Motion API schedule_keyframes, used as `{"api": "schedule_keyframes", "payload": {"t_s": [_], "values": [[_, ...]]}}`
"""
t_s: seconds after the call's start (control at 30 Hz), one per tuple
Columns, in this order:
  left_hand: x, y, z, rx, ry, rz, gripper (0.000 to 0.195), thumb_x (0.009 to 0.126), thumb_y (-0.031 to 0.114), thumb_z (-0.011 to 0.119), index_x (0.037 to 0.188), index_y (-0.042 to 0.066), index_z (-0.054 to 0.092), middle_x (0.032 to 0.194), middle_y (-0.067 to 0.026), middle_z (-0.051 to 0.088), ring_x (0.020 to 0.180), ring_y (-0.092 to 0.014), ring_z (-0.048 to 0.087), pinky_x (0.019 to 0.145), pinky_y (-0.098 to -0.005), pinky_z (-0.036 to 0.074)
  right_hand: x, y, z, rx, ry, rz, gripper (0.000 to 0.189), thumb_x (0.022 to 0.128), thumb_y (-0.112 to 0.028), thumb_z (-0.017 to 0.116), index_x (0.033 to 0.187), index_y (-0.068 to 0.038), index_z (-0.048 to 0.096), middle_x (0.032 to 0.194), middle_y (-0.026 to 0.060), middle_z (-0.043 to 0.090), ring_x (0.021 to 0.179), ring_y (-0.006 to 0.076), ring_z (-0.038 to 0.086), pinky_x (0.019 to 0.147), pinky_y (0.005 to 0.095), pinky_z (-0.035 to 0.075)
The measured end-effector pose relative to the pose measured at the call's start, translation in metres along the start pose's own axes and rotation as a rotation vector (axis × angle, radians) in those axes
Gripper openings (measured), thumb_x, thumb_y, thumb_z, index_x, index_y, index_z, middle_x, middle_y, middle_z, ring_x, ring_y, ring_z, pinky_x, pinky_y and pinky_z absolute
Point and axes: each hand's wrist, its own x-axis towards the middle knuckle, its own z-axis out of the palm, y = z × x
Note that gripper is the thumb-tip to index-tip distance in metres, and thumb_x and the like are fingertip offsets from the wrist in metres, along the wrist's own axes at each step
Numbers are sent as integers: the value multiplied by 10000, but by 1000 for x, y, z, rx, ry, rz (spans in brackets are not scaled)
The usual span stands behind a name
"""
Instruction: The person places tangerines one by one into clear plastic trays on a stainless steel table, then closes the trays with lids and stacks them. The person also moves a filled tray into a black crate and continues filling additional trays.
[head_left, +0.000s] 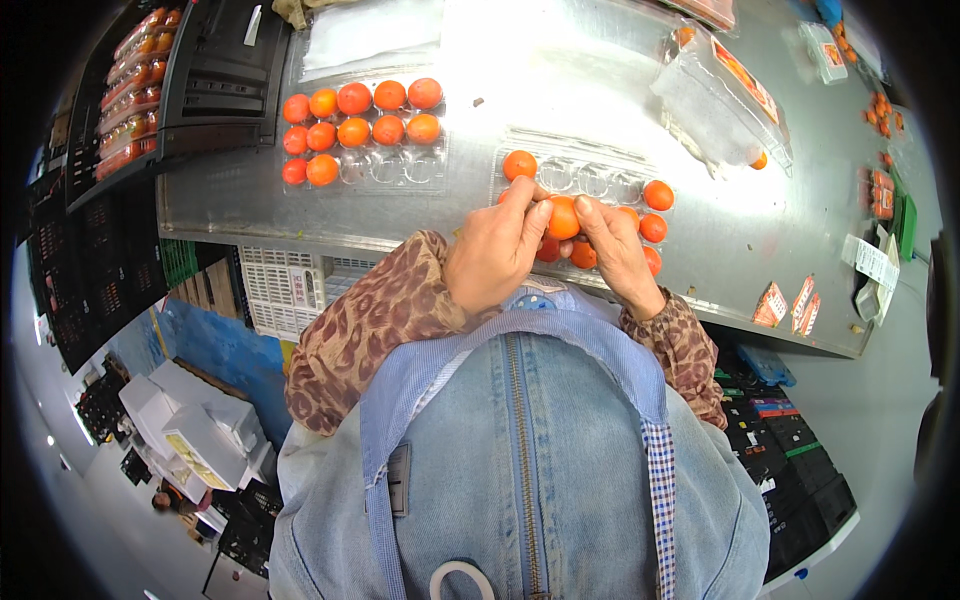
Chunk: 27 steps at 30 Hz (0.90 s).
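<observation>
An orange-red round fruit, perhaps a tomato or persimmon, is held between the fingertips of my left hand and my right hand. Both hands are above a clear plastic tray on the metal table. Similar fruits sit in that tray at its left column, its right column and its near row; my hands hide some of them. Several cups in the tray's far row hold nothing. Farther left lies another clear tray, with two full rows of fruits and two fruits in the near row.
Black crates stand at the left; one holds stacked packs of fruit. A plastic bag with fruit lies at the back right. Printed cards lie near the table's right front edge. White crates are below the table.
</observation>
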Motion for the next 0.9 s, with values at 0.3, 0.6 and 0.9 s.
{"api": "schedule_keyframes", "payload": {"t_s": [0.3, 0.6, 0.9], "values": [[3, 4, -8, -537, -178, -290, 370, 1031, 362, 387, 1202, 38, 437, 911, -145, 594, 645, -191, 640, 538, -268, 523, -1, 6, -4, -111, 13, -214, 399, 995, -287, 493, 1236, 24, 561, 1130, 110, 612, 1056, 186, 561, 897, 314, 452], [5, -9, -5, -744, -229, -302, 334, 1014, 286, 460, 1226, 34, 406, 1114, -161, 566, 872, -234, 653, 653, -311, 583, 2, 2, -6, -349, 32, -384, 402, 942, -242, 574, 1260, 2, 544, 1145, 121, 575, 1016, 219, 562, 867, 320, 455], [6, -11, -2, -856, -242, -345, 295, 997, 208, 501, 1178, 4, 387, 1090, -170, 550, 925, -228, 640, 720, -340, 595, 7, -1, 3, -314, 141, -432, 313, 1006, -222, 461, 1109, 19, 633, 1013, 123, 632, 919, 206, 609, 805, 308, 487]]}}
